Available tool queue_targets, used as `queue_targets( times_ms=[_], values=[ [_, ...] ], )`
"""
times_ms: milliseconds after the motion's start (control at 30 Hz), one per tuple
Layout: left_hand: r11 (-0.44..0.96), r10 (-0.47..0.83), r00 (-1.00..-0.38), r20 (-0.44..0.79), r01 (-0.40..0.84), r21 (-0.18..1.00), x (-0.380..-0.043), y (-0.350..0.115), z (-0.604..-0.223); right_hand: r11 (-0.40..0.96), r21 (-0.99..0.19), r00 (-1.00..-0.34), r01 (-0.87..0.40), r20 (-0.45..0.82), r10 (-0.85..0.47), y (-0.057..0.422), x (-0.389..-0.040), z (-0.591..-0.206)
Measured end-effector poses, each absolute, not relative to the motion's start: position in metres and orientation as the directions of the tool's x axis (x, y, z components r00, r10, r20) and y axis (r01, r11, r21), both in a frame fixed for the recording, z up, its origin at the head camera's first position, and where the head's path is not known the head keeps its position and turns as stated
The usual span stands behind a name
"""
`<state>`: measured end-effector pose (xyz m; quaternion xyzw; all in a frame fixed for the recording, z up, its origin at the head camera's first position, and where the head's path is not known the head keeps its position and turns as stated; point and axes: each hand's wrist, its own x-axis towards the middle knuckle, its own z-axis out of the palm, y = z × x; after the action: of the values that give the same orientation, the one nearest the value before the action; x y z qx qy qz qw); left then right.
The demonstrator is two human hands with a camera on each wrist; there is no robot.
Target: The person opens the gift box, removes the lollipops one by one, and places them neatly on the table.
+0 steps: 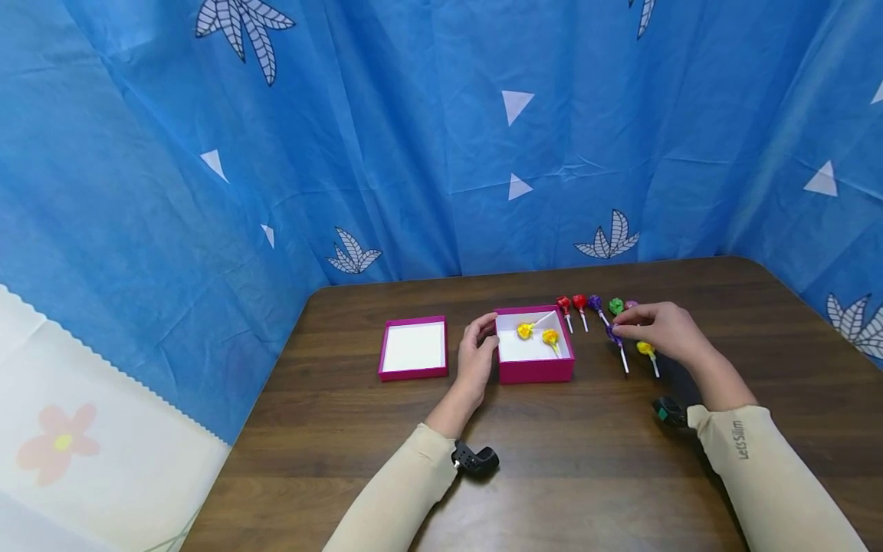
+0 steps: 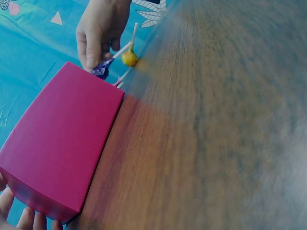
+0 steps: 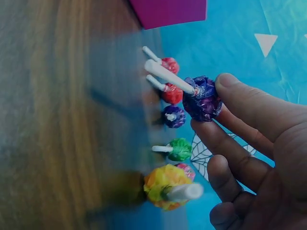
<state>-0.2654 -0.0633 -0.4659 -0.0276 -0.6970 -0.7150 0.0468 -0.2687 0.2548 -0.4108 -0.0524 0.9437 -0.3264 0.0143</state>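
Between thumb and fingertips, my right hand [image 1: 658, 330] pinches a purple-wrapped lollipop [image 3: 204, 98] by its candy end, white stick pointing away. Above the table, it is close to the other lollipops. My left hand [image 1: 476, 356] rests beside the open magenta box [image 1: 536, 372], fingertips at its left wall. In the left wrist view, those fingers [image 2: 26, 218] show along the box's lower end. Inside the white interior lie two yellow lollipops, one [image 1: 526, 330] toward the back left and another [image 1: 550, 337] toward the right.
Right of the box, loose lollipops lie on the wooden table [image 1: 552, 460]: two red [image 1: 579, 301], a purple [image 1: 595, 303], a green [image 1: 616, 306], a pink [image 1: 631, 304] and a yellow [image 1: 645, 348]. Left of my left hand lies the box lid [image 1: 415, 347]. A blue curtain [image 1: 428, 153] hangs behind.
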Motion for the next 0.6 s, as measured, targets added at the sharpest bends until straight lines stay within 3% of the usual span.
queue_targets(
  times_ms=[600],
  values=[
    [-0.018, -0.021, -0.994, 0.104, 0.104, 0.994, -0.2664, -0.0638, -0.4659, 0.823, -0.559, -0.992, -0.097, -0.01, -0.123, 0.2621, -0.2728, -0.4191]
  ],
)
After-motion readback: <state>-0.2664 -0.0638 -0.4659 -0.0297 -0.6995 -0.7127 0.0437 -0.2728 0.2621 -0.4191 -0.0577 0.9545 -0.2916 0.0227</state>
